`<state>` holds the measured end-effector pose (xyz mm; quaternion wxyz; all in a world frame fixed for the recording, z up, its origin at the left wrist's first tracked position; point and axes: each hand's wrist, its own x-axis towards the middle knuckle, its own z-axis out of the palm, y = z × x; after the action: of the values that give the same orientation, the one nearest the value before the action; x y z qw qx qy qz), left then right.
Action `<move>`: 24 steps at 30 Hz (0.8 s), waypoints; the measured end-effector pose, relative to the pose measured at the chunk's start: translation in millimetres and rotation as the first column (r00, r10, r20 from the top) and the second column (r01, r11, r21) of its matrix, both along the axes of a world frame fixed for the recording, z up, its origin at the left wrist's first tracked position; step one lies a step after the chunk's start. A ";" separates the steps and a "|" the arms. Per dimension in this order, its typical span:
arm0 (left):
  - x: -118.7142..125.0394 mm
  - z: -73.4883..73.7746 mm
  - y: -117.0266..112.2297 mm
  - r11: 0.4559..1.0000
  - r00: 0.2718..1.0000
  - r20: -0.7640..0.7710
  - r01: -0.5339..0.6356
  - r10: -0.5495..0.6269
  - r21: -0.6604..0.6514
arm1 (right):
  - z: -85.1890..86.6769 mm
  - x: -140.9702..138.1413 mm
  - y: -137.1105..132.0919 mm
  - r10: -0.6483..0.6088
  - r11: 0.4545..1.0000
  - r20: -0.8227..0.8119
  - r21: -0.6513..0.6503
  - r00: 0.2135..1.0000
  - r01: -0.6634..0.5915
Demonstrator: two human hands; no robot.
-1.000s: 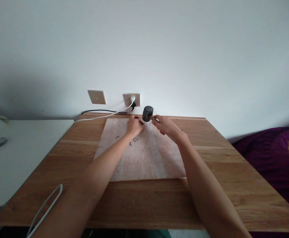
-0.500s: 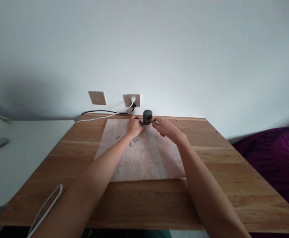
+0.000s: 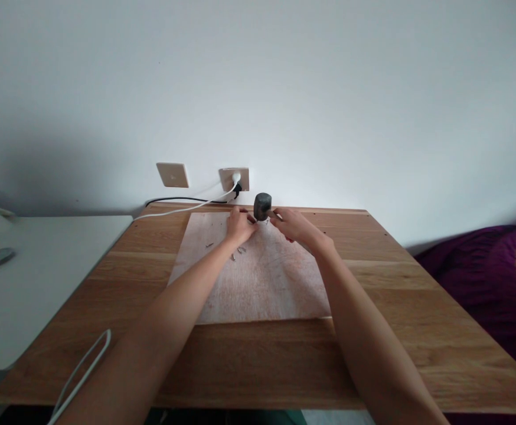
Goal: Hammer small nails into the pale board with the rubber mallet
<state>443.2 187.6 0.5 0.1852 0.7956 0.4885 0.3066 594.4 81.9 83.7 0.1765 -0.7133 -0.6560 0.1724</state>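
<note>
My right hand (image 3: 294,226) is closed around the handle of a hammer, whose dark head (image 3: 262,206) hovers just above the far part of a pale plywood board (image 3: 258,283). My left hand (image 3: 239,225) is pinched right beside the hammer head, holding something too small to make out against the board. A few loose nails (image 3: 239,251) lie on the board near my left wrist, and another nail (image 3: 209,244) lies further left.
The board lies on a wooden table (image 3: 417,330) against a white wall. A wall socket (image 3: 234,177) holds a white cable (image 3: 182,207) and a black one. A white cable loop (image 3: 81,369) lies at the near left. A white side table (image 3: 41,265) stands left, a purple bed (image 3: 492,283) right.
The hammer head dropped towards the board half a second ago and has risen slightly again. My left hand has stayed pinched in the same spot.
</note>
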 end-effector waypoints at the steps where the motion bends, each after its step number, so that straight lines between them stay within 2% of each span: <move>1: 0.0 -0.4 0.4 1.000 1.000 0.001 0.002 -0.002 0.003 | -0.6 -0.4 0.0 0.005 1.000 0.020 -0.016 1.000 -0.005; 4: 0.0 -2.1 1.5 1.000 1.000 0.003 0.003 -0.003 0.017 | -2.1 -0.9 -0.2 0.009 0.999 0.059 -0.039 0.998 -0.007; 13: 0.6 -6.8 4.8 0.999 1.000 0.009 0.004 -0.004 0.036 | 0.0 -1.4 -2.0 0.001 0.999 0.044 -0.047 0.999 0.001; 24: 0.3 -5.1 3.5 1.000 1.000 0.015 0.012 -0.013 0.029 | -1.3 -0.9 -0.4 0.003 0.999 0.018 -0.047 1.000 -0.002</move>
<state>443.5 191.1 -4.6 0.1794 0.7988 0.4777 0.3187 593.5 81.6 82.4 0.1534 -0.7181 -0.6541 0.1814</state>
